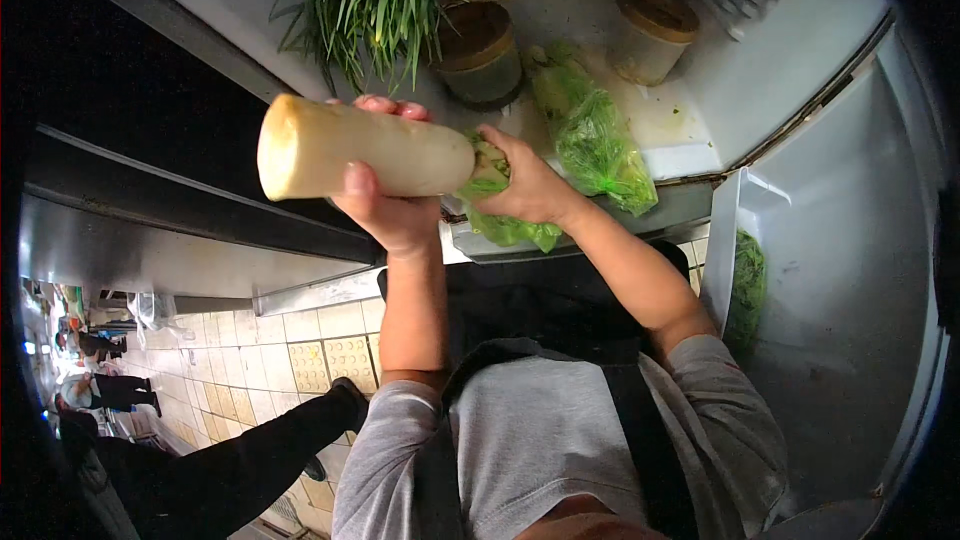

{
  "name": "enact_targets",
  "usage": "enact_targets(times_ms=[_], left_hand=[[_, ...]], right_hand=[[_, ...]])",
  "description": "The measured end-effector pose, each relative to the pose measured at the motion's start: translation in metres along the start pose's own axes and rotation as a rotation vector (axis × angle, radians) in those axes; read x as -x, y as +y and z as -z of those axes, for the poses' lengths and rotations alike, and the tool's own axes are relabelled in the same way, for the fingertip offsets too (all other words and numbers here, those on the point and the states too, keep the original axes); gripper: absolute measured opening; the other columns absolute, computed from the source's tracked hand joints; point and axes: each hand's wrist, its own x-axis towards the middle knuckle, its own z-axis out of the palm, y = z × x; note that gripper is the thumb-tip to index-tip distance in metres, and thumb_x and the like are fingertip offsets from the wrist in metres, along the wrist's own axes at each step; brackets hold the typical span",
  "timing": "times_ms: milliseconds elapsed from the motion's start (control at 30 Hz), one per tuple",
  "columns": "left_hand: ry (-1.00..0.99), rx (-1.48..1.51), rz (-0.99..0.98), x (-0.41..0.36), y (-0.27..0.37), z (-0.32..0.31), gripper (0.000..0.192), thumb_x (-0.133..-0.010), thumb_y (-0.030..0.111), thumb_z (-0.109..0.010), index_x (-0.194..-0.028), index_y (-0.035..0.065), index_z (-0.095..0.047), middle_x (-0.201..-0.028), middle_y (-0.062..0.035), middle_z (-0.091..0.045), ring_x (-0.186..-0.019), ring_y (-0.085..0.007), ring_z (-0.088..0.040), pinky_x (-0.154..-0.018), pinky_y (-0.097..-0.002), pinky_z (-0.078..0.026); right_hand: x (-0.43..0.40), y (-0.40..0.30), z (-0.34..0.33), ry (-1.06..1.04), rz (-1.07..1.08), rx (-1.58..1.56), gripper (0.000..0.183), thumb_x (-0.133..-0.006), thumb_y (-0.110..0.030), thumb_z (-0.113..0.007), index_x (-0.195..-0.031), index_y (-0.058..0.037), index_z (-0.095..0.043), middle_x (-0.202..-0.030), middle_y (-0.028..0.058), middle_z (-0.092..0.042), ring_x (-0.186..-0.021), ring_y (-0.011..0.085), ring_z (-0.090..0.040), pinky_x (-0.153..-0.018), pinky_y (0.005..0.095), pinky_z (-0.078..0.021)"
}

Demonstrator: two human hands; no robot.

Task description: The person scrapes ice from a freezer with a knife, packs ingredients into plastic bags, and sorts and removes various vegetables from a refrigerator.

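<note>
A thick white radish [375, 150], its yellowish cut end toward the left, is held up before an open refrigerator. My left hand [397, 202] grips its body, thumb in front and fingers behind. With my right hand [529, 180] I grasp the short green stalks [491, 165] at its other end. Leafy greens in a thin green plastic bag [525, 232] hang just below my right hand. On the refrigerator floor, to the right of my hands, another green plastic bag of vegetables [600, 142] lies near the front edge.
Two lidded containers [480, 60], [652, 37] stand inside the refrigerator. A bunch of long green leaves [382, 15] hangs over the upper left. The open door [847, 255] has a bin [727, 232] with greens [746, 285]. A person's black-clad leg [247, 465] is at the lower left.
</note>
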Motion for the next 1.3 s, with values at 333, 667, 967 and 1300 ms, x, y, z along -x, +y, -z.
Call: enact_targets(times_ms=[333,667,967,1300], left_hand=[[-0.512,-0.808,0.127,-0.029,0.003,0.004,0.063,-0.066,0.033,-0.074,-0.113,-0.0015,-0.051,-0.092,-0.0121,-0.063,-0.08,-0.0244,-0.064,-0.074,-0.0348,-0.051],[-0.75,-1.308,0.422,-0.036,-0.034,-0.007,0.066,-0.065,0.039,-0.072,-0.113,-0.0015,-0.054,-0.1,-0.0209,-0.064,-0.089,-0.0305,-0.064,-0.079,-0.0373,-0.049],[-0.003,-0.328,1.081,-0.012,-0.033,0.03,0.044,-0.08,0.039,-0.064,-0.1,0.0015,-0.055,-0.076,-0.0116,-0.061,-0.059,-0.0216,-0.062,-0.05,-0.0356,-0.052],[0.09,-0.114,1.115,0.012,-0.046,0.034,0.047,-0.084,0.044,-0.058,-0.099,-0.0006,-0.054,-0.078,-0.0131,-0.061,-0.065,-0.0262,-0.063,-0.056,-0.038,-0.054]], right_hand=[[-0.027,0.007,-0.01,-0.363,-0.119,0.672,0.04,-0.07,-0.013,-0.06,-0.108,-0.0009,-0.056,-0.111,0.019,-0.059,-0.105,0.0319,-0.055,-0.091,0.0385,-0.0447],[-0.039,0.102,0.007,-0.074,0.03,0.16,0.036,-0.091,-0.013,-0.043,-0.125,-0.0065,-0.04,-0.125,0.0094,-0.047,-0.115,0.0222,-0.046,-0.102,0.0367,-0.0348],[-0.07,0.057,0.064,-0.194,-0.017,0.866,0.038,-0.076,-0.013,-0.065,-0.112,-0.0033,-0.056,-0.109,0.0153,-0.061,-0.088,0.0246,-0.061,-0.076,0.0377,-0.0495],[-0.105,-0.047,0.148,0.871,0.123,0.332,0.019,-0.088,-0.017,-0.054,-0.091,-0.0028,-0.066,-0.063,0.0061,-0.061,-0.055,0.0109,-0.054,-0.051,0.031,-0.0425]])
